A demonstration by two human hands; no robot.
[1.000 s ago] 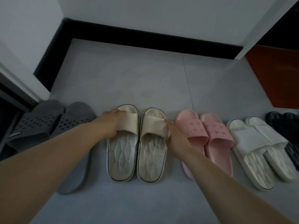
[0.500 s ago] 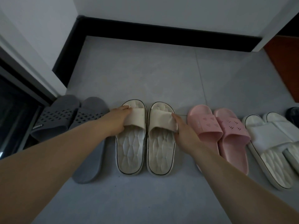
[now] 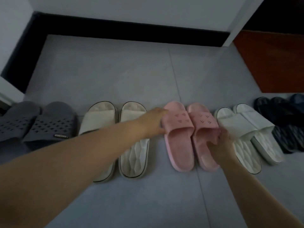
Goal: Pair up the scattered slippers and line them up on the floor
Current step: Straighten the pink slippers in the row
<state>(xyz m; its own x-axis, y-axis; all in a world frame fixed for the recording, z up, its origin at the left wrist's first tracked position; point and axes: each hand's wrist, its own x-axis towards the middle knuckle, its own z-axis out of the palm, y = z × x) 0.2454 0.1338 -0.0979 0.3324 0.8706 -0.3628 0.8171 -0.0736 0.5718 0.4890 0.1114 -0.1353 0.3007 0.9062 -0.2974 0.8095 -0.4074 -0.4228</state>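
Observation:
A row of slipper pairs lies across the grey floor. From the left: a grey perforated pair (image 3: 37, 124), a cream pair (image 3: 131, 155), a pink pair (image 3: 185, 139), a white pair (image 3: 246, 129) and a dark pair (image 3: 286, 122). My left hand (image 3: 153, 122) grips the left edge of the strap of the left pink slipper (image 3: 177, 125). My right hand (image 3: 218, 142) holds the right edge of the right pink slipper (image 3: 204, 124), by its strap. My left forearm crosses over the cream pair and hides part of it.
A white wall with a black skirting board (image 3: 125, 30) runs behind the row and down the left side. A reddish-brown floor area (image 3: 271, 63) lies at the back right, past a white door frame (image 3: 238, 22). Bare grey tiles (image 3: 115, 76) stretch between the slippers and the wall.
Both hands have let go of the cream pair and moved right onto the pink pair. The view has also swung right, showing the dark pair again.

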